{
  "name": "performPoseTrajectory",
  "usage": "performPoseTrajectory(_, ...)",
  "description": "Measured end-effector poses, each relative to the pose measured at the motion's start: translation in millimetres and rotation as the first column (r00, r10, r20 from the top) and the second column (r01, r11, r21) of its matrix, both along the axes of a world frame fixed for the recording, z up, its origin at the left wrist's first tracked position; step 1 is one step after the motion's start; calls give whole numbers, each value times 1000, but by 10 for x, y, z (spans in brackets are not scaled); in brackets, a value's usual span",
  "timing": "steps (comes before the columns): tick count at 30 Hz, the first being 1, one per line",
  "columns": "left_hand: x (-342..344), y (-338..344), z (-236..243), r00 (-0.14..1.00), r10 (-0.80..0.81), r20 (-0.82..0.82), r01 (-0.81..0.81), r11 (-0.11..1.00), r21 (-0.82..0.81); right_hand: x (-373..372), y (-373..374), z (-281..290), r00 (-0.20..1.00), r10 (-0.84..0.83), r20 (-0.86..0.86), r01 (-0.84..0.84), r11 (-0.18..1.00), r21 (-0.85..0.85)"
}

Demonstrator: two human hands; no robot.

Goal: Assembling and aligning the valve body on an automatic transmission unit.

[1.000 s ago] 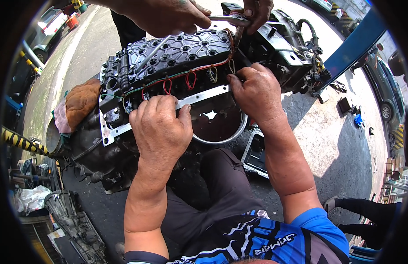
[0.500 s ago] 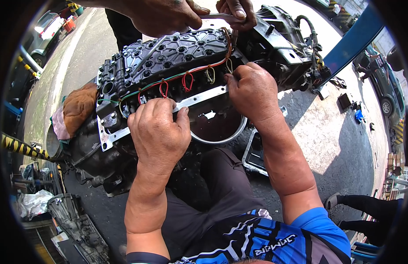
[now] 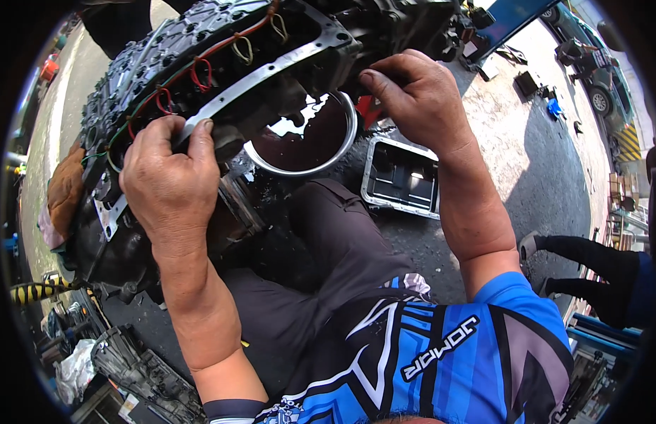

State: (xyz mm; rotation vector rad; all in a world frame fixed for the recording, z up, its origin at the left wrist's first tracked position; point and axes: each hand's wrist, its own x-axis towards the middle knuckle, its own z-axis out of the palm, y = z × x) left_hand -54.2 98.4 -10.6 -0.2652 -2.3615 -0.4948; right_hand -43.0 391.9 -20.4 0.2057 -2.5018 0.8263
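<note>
A large dark automatic gearbox (image 3: 406,35) with a black ribbed valve body (image 3: 155,53) fills the upper part of the view. Along its near side runs a bare metal flange (image 3: 236,86) with bolt holes. My left hand (image 3: 169,177) is closed on this flange, thumb on the near side, fingers partly hidden. My right hand (image 3: 423,106) is beside the gearbox's right end, thumb and forefinger drawn together; anything between them is hidden. Red wire loops (image 3: 201,75) and pale wire loops (image 3: 242,49) stand out along the valve body.
A round metal basin (image 3: 353,127) with dark fluid is on the floor below the gearbox. Right of it lies an oil pan (image 3: 367,185). A brown rag (image 3: 65,185) hangs at the left; another gearbox (image 3: 141,367) sits lower left. A person's dark-clad legs (image 3: 589,261) are at the right.
The gearbox appears higher and further left in the view, its near side turned more toward me. My right hand has come away from the wires and flange. The co-worker's hands have left the view.
</note>
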Motion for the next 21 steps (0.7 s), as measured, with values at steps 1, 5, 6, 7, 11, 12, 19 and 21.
performPoseTrajectory(1, -7, 26, -29, 1000, 10, -1, -10, 1000, 20, 97, 236, -157, 992, -21, 120, 30, 997, -74)
performPoseTrajectory(5, 35, 3, -1, 999, 16, -40, -15, 1000, 25, 464, 1028, -1015, 843, -294, 451, 336, 942, -16)
performPoseTrajectory(6, 43, -25, -8, 997, -3, -80, 3, 1000, -1, 565, 1171, -1291, 775, -331, 538, 363, 931, 50)
performPoseTrajectory(7, 11, -40, -49, 992, -21, -128, 18, 1000, -24, 701, 1290, -1562, 670, -381, 637, 347, 919, 186)
performPoseTrajectory(11, 34, -11, -145, 995, -15, -97, 12, 999, -30, 1227, 1342, -2500, 446, -256, 857, 76, 966, 248)
performPoseTrajectory(12, 47, -31, -140, 994, -23, -105, 19, 999, -42, 1263, 1242, -2633, 352, -245, 903, -8, 964, 265)
performPoseTrajectory(19, 102, -111, -65, 991, -84, -102, 81, 996, -36, 1301, 889, -3046, 261, -119, 958, -158, 974, 164)
performPoseTrajectory(21, 89, -112, -63, 990, -95, -106, 92, 995, -34, 1251, 892, -3110, 256, -94, 962, -145, 980, 134)
